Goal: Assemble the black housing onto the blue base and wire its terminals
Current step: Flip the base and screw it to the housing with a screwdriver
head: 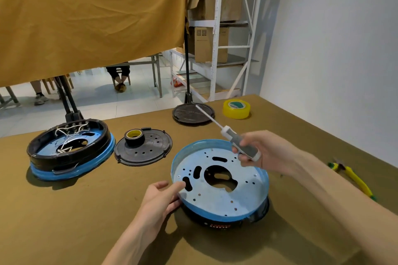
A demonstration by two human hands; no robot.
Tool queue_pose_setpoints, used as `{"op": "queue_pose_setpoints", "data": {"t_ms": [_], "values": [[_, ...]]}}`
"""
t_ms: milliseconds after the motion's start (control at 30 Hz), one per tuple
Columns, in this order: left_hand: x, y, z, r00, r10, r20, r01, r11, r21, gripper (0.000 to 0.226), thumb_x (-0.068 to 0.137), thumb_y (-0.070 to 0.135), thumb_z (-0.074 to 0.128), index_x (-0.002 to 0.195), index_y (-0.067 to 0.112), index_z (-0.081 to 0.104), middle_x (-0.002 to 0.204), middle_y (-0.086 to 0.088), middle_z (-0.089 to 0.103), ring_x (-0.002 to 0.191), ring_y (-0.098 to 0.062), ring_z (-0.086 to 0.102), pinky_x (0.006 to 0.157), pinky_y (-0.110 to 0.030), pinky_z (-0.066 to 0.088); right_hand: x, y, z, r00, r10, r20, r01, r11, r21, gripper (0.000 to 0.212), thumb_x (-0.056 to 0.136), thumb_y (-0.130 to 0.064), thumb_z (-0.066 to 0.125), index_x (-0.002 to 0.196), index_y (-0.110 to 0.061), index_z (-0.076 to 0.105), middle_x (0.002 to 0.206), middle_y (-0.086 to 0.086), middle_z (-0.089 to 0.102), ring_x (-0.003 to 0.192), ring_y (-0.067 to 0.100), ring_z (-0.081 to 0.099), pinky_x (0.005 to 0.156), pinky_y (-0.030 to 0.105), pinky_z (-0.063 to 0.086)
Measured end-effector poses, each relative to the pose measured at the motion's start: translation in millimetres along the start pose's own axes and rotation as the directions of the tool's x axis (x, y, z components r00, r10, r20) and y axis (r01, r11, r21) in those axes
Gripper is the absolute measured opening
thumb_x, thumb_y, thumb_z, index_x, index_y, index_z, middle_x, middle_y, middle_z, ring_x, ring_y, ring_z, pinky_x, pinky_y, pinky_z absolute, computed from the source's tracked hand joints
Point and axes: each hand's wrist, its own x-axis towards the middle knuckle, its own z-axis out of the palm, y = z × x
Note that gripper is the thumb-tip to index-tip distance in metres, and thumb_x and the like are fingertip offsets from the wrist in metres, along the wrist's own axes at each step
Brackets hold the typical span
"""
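Note:
A round blue base [224,196] with slots and screw holes sits on top of a black housing [217,224] in the middle of the table. My left hand [160,199] holds its left rim, with the thumb hooked over the edge. My right hand [263,153] grips a grey-handled screwdriver [235,137] above the base's far rim, its white shaft pointing up and away. At the left stands a second unit [71,149], a black housing on a blue base with white wires inside.
A black perforated cover [148,150] with a roll of black tape [134,136] on it lies between the two units. Farther back are a black stand foot [191,115] and a yellow tape roll [236,108]. Yellow-handled pliers [355,180] lie at the right.

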Motion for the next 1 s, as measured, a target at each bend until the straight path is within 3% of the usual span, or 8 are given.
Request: {"op": "queue_pose_setpoints", "data": {"t_ms": [133,200,267,533,667,767,867,1000], "values": [[-0.6,9.9,-6.5,0.997,-0.07,-0.022,0.068,0.992,-0.106,0.055,0.075,-0.004,0.076,0.126,-0.004,0.056,0.103,-0.022,0.076,0.101,-0.032,0.073,0.08,-0.044,0.061,-7.2,33.5,-34.6,0.966,-0.159,-0.204,0.184,0.977,0.108,0.011,0.1,-0.017,0.055,0.094,-0.01,0.05,0.069,0.006,0.05,0.053,0.015,0.036,0.047,0.027,0.032],[-0.5,12.9,-11.5,0.994,-0.089,-0.06,0.077,0.981,-0.178,0.051,0.065,-0.005,0.075,0.113,0.0,0.06,0.091,-0.022,0.078,0.1,-0.035,0.073,0.079,-0.045,0.06,-9.6,48.4,-49.1,0.861,-0.276,-0.427,0.227,0.96,-0.164,0.021,0.104,-0.027,0.054,0.096,-0.01,0.047,0.067,0.007,0.052,0.048,0.015,0.039,0.045,0.029,0.031],[0.7,14.1,-15.3,0.99,-0.081,-0.112,0.053,0.97,-0.238,0.048,0.063,-0.004,0.074,0.109,0.002,0.06,0.093,-0.025,0.077,0.102,-0.038,0.071,0.083,-0.048,0.059,-11.8,70.3,-61.1,0.742,-0.405,-0.534,0.105,0.858,-0.503,0.022,0.103,-0.038,0.056,0.104,-0.018,0.046,0.073,0.007,0.061,0.053,0.014,0.048,0.051,0.031,0.035],[8.7,18.6,-16.6,0.96,0.051,-0.275,-0.106,0.977,-0.187,0.023,0.087,0.006,0.07,0.109,0.01,0.062,0.109,-0.01,0.063,0.111,-0.025,0.059,0.079,-0.039,0.055,-13.2,132.4,-60.5,0.823,-0.503,-0.263,-0.165,0.231,-0.959,0.024,0.103,-0.044,0.048,0.11,-0.028,0.031,0.083,-0.006,0.061,0.066,0.018,0.063,0.063,0.04,0.053],[8.2,14.2,-9.8,0.964,0.087,-0.252,-0.123,0.984,-0.131,0.033,0.095,0.014,0.068,0.125,0.008,0.057,0.107,-0.006,0.063,0.105,-0.021,0.058,0.09,-0.04,0.052,-6.9,127.5,-54.5,0.861,-0.468,-0.2,-0.154,0.135,-0.979,0.026,0.101,-0.048,0.049,0.11,-0.028,0.034,0.098,-0.007,0.058,0.07,0.017,0.062,0.065,0.036,0.053],[7.1,12.1,-7.4,0.956,0.138,-0.259,-0.146,0.989,-0.014,0.055,0.098,0.018,0.065,0.148,0.008,0.044,0.132,-0.01,0.058,0.119,-0.024,0.054,0.102,-0.046,0.051,6.3,119.4,-57.1,0.857,-0.434,-0.276,-0.214,0.187,-0.959,0.034,0.102,-0.058,0.04,0.102,-0.026,0.05,0.1,-0.004,0.054,0.076,0.018,0.058,0.071,0.038,0.05],[3.4,9.2,-3.0,0.941,0.256,-0.22,-0.204,0.95,0.235,0.059,0.1,0.024,0.065,0.152,0.013,0.039,0.148,-0.009,0.051,0.133,-0.027,0.051,0.108,-0.05,0.05,28.4,104.7,-68.4,0.787,-0.485,-0.38,-0.248,0.315,-0.916,0.036,0.107,-0.043,0.04,0.092,-0.018,0.062,0.098,0.003,0.057,0.078,0.022,0.059,0.073,0.04,0.053],[-1.5,2.2,3.2,0.917,0.373,-0.139,-0.29,0.865,0.41,0.066,0.099,0.028,0.065,0.156,0.016,0.034,0.154,-0.005,0.047,0.143,-0.025,0.042,0.113,-0.05,0.041,60.1,88.2,-76.0,0.768,-0.516,-0.381,-0.273,0.275,-0.922,0.023,0.103,-0.027,0.052,0.105,-0.013,0.07,0.095,0.008,0.071,0.085,0.029,0.067,0.071,0.041,0.058]]}}
